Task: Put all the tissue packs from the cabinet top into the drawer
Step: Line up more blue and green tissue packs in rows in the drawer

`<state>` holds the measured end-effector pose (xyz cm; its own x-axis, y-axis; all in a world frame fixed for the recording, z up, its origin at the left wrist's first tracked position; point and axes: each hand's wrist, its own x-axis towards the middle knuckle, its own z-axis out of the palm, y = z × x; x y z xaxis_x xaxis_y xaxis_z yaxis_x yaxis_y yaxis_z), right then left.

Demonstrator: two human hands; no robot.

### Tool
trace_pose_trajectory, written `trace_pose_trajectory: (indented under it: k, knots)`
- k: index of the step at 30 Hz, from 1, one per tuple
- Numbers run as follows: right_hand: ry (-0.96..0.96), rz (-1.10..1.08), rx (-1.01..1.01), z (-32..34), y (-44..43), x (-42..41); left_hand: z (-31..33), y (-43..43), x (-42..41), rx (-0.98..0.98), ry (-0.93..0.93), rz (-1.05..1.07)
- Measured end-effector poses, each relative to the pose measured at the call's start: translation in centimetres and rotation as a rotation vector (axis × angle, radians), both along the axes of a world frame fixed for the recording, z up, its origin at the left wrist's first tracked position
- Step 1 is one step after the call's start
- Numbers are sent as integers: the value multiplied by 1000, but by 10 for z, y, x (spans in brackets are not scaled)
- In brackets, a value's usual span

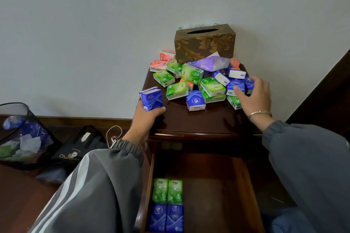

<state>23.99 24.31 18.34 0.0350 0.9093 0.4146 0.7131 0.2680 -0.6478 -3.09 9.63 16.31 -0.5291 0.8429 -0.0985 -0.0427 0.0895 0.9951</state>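
Several green, blue and red tissue packs lie in a heap on the dark wooden cabinet top. My left hand grips a blue pack upright at the top's left edge. My right hand reaches into the right side of the heap, its fingers curled round a blue pack. Below, the drawer stands pulled out. Two green packs and two blue packs lie side by side at its left.
A brown and gold tissue box stands at the back of the cabinet top against the wall, with a crumpled purple wrapper before it. On the floor at left are a mesh waste bin, a black bag and a white cable.
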Motion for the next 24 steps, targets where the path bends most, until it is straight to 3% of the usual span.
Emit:
trace_pose_trajectory:
  k: [3, 6, 11, 18, 24]
  knots:
    - [-128, 18, 77, 13, 4, -22, -2, 1, 0, -7, 21, 16]
    - [-382, 201, 261, 13, -4, -50, -1, 3, 0, -13, 12, 15]
    - [-804, 307, 283, -6, -10, -67, -4, 0, -1, 13, 25, 28]
    - [-967, 429, 182, 2, -20, -50, -5, 2, -3, 26, 5, 26]
    - [-914, 533, 201, 11, -36, -23, -7, 3, -4, 11, 5, 56]
